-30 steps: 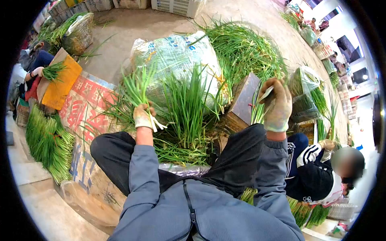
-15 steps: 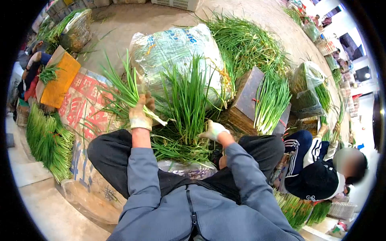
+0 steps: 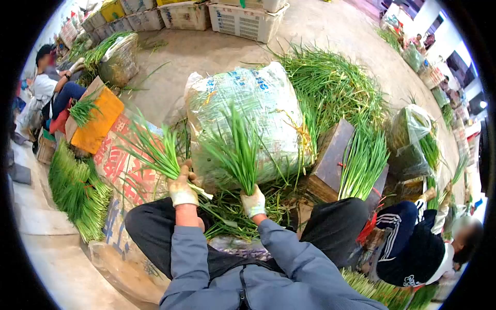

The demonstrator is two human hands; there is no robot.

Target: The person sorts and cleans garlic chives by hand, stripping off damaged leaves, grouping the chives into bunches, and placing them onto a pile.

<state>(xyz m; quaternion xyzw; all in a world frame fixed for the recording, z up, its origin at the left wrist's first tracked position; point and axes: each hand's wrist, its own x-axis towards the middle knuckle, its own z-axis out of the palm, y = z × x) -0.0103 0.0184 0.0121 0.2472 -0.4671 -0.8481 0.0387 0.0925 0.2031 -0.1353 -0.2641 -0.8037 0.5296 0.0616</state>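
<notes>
My left hand, in a pale work glove with bare-looking fingertips, is closed round a bunch of garlic chives. Their white ends stick out to the right and the leaves fan up to the left. In the middle, my right hand, gloved too, grips the base of a second bunch of chives, held nearly upright. Loose chives lie between my knees, below both hands. Behind the right bunch sits a large plastic-wrapped bale.
A tied chive bundle leans on a wooden box at right. Beyond lies a big chive heap. Finished-looking bundles lie at left on the floor. One co-worker sits close on my right, another far left.
My right hand has moved inward and closed round the base of the middle chives, lifting them from the pile. The left hand still holds its bunch. The view has tilted upward.
</notes>
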